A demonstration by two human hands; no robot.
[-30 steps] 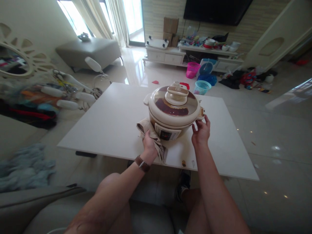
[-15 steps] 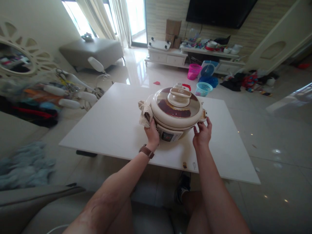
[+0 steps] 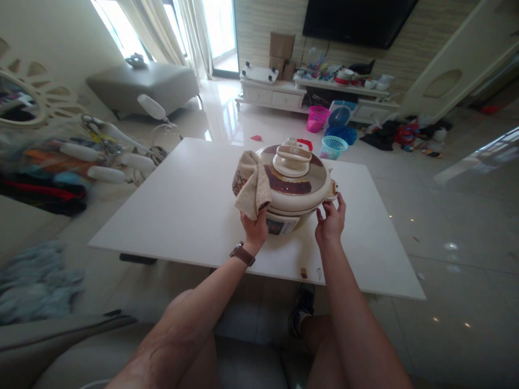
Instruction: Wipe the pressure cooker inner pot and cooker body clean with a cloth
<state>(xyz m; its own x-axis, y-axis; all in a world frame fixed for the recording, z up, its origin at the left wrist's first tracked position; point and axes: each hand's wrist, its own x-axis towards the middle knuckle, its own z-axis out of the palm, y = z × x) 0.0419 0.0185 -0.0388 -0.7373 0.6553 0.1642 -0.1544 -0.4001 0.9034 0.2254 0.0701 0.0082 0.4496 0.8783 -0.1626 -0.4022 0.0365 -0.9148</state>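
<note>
A beige electric pressure cooker with a brown and silver lid stands on the white table. My left hand is closed on a beige cloth, which covers the left side of the lid and the rim. Its fingers are partly hidden by the cloth. At the cooker's right side, my right hand has its fingers curled up under the side handle, the fingertips against the rim. The control panel faces me, partly behind my left hand.
A small brown object lies near the table's front edge. Beyond the table, a light blue basket and a pink basket stand on the floor. A white lamp with several arms is to the left.
My left hand has brought the cloth up from the cooker's left side onto the lid's left edge. My right hand stays at the right handle. The whole view has shifted slightly.
</note>
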